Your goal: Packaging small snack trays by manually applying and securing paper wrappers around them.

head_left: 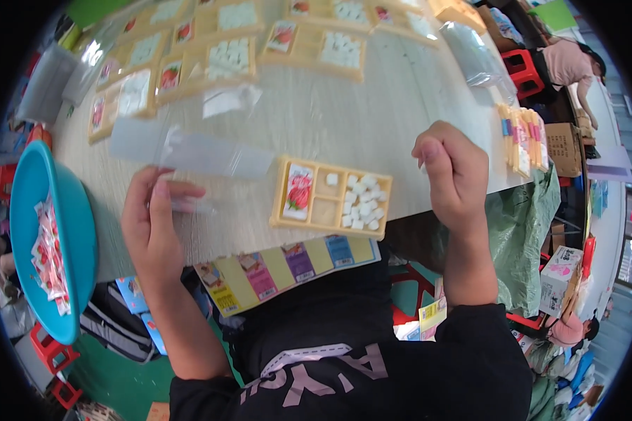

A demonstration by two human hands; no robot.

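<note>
In front of me, near the table edge, lies a cream divided tray point(279, 223). Its left compartment holds a flat packet with a red strawberry picture point(299, 189). One small white cube point(331, 179) sits in the upper middle compartment, and several white cubes point(365, 203) fill the right one. Left of the tray, my left hand point(154, 224) is closed, its fingers pinching a piece of clear plastic point(193, 205). A larger translucent plastic piece point(211, 154) lies just beyond it. My right hand point(456, 175) is closed right of the tray, above the table; its contents are mostly hidden.
Several similar filled trays point(211, 63) stand at the far side. A blue basin point(84, 238) of strawberry packets is at the left. Clear plastic packaging point(474, 56) and bundled wooden sticks point(519, 140) lie at the right. Printed card sheets point(288, 270) lie at the near edge.
</note>
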